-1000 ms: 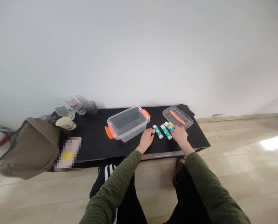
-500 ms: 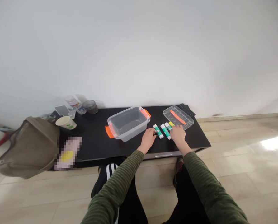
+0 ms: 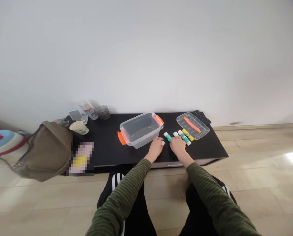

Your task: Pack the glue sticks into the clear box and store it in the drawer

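My left hand (image 3: 155, 149) is curled by the near side of a clear plastic box (image 3: 146, 141) with orange latches. A white round end (image 3: 162, 143) pokes out at its fingertips, probably that of a glue stick; the rest is hidden. Over a short row of glue sticks lies my right hand (image 3: 178, 146), its bent fingers at the lower end of the leftmost green-and-white glue stick (image 3: 167, 136). Further right in the row are another green-and-white glue stick (image 3: 184, 137) and a yellow one (image 3: 188, 135). My right hand partly covers the stick between.
A clear lid (image 3: 202, 131) with an orange handle rests at the right of the black table (image 3: 107, 144), beside a dark perforated piece (image 3: 205, 118). At left are a paper cup (image 3: 79, 127), a spray bottle (image 3: 88, 109), a glass (image 3: 102, 112) and a brown bag (image 3: 50, 150).
My right hand has moved left from the yellow glue stick to the leftmost green one, uncovering the yellow stick. My left hand stays near the box. The view has shifted slightly left.
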{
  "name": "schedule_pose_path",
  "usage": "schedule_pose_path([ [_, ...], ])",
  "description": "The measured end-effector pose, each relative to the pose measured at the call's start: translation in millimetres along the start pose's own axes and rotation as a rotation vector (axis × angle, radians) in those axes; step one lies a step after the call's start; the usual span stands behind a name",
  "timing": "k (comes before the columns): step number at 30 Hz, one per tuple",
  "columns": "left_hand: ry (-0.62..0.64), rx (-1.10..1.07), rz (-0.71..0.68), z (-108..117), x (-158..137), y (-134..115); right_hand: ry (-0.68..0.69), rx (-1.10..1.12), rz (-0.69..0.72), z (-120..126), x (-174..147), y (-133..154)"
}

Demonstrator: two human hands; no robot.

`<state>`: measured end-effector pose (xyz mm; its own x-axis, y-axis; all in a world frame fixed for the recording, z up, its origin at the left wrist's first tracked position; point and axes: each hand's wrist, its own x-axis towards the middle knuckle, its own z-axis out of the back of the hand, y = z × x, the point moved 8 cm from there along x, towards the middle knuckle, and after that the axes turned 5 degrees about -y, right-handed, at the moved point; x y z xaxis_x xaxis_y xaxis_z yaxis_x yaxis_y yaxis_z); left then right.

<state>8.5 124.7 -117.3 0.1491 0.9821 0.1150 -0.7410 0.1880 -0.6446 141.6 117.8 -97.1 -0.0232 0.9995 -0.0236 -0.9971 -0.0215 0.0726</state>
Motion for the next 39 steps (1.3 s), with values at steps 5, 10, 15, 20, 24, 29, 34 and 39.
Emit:
schedule_pose_path([
  [5,-0.008,-0.597,0.353,5.1,5.4,29.3,0.034,0.064,-0.029,5.4,-7.0,-3.5],
  [10,0.045,-1.308,0.601,-4.2,-2.9,27.4,0.074,0.22,-0.026,15.7,-28.4,-12.4],
  [15,0.058,-1.431,0.629,-0.3,-11.9,21.6,0.032,0.348,0.007,22.5,-44.7,-18.0],
  [20,0.075,-1.457,0.6,3.6,-14.5,17.8,-0.05,0.387,0.106,30.7,-45.8,-17.1],
  [24,0.037,-1.449,0.566,7.2,-16.0,17.4,-0.141,0.364,0.143,39.6,-43.5,-21.0],
  [29,0.051,-1.44,0.518,9.9,-17.1,13.2,-0.166,0.419,0.158,42.1,-43.3,-23.2],
  [34,0.051,-1.421,0.484,14.3,-16.5,9.7,-0.144,0.462,0.183,41.2,-44.0,-22.1],
  [39,0.035,-1.408,0.449,17.7,-15.3,4.6,-0.087,0.487,0.181,41.5,-42.7,-20.8],
])
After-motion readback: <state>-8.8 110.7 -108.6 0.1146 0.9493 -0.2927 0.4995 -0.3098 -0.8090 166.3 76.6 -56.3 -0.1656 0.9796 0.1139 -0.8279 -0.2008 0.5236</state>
